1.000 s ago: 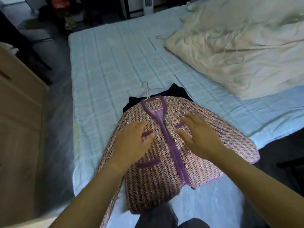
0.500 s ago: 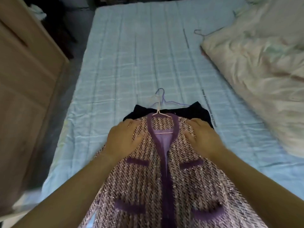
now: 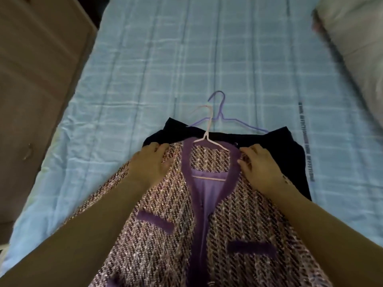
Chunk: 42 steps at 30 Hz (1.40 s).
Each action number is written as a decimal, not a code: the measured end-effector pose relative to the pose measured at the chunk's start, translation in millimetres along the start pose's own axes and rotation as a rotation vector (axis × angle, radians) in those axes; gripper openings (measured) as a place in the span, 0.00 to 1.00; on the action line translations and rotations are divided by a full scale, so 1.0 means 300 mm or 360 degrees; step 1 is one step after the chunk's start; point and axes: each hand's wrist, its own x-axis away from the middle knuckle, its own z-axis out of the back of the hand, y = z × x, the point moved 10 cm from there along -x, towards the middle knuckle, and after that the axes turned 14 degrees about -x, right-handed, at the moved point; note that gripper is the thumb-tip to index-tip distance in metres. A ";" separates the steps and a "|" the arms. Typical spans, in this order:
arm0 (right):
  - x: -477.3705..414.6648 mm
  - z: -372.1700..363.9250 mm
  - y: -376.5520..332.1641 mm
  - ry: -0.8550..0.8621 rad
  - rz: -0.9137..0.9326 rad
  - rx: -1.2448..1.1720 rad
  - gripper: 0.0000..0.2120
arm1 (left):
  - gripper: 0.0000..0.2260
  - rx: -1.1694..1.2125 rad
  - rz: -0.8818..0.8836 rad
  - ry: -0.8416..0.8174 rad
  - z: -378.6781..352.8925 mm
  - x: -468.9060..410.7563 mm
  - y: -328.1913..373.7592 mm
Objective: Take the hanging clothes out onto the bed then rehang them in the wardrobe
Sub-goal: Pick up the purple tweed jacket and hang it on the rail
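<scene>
A pink and purple tweed jacket [image 3: 238,224] lies face up on the light blue bed [image 3: 186,59], on a pale pink hanger [image 3: 208,133] whose hook points away from me. Under it lies a black garment [image 3: 290,154] on a purple wire hanger [image 3: 222,112]. My left hand [image 3: 151,164] rests on the jacket's left shoulder with its fingers curled over the top edge. My right hand [image 3: 259,166] grips the right shoulder beside the purple collar.
A wooden cabinet [image 3: 31,79] with a small handle stands close along the bed's left side. A crumpled cream duvet [image 3: 356,38] lies at the far right of the bed.
Both hands slid up from the jacket's chest to its shoulders. My head has moved closer and now faces the jacket squarely.
</scene>
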 end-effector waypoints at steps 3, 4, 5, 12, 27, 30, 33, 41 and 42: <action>-0.028 -0.016 -0.004 0.0007 0.0094 -0.0116 0.17 | 0.32 0.0070 0.0049 0.0059 -0.010 -0.026 -0.001; -0.035 -0.022 -0.007 -0.0009 0.0122 -0.0156 0.17 | 0.32 0.0086 0.0064 0.0047 -0.016 -0.037 -0.004; -0.039 -0.026 -0.009 -0.0027 0.0136 -0.0199 0.18 | 0.32 0.0100 0.0078 0.0021 -0.024 -0.048 -0.008; -0.025 -0.019 -0.016 -0.0017 0.0158 -0.0270 0.18 | 0.18 0.0218 0.0181 0.0064 -0.027 -0.073 -0.010; 0.202 0.201 -0.332 0.0051 0.0364 -0.0484 0.17 | 0.29 0.0439 0.0052 0.0213 0.295 0.279 -0.097; 0.327 0.271 -0.474 0.0042 0.0466 -0.0472 0.19 | 0.26 0.0405 0.0075 0.0344 0.421 0.454 -0.135; 0.457 0.327 -0.624 0.0044 0.0578 -0.0418 0.20 | 0.24 0.0361 0.0123 0.0470 0.541 0.630 -0.189; 0.753 0.388 -1.071 0.0020 0.0948 -0.0384 0.18 | 0.19 0.0333 0.0326 0.0761 0.778 1.123 -0.420; 0.786 0.379 -1.133 0.0004 0.0992 -0.0388 0.18 | 0.19 0.0339 0.0370 0.0809 0.793 1.197 -0.455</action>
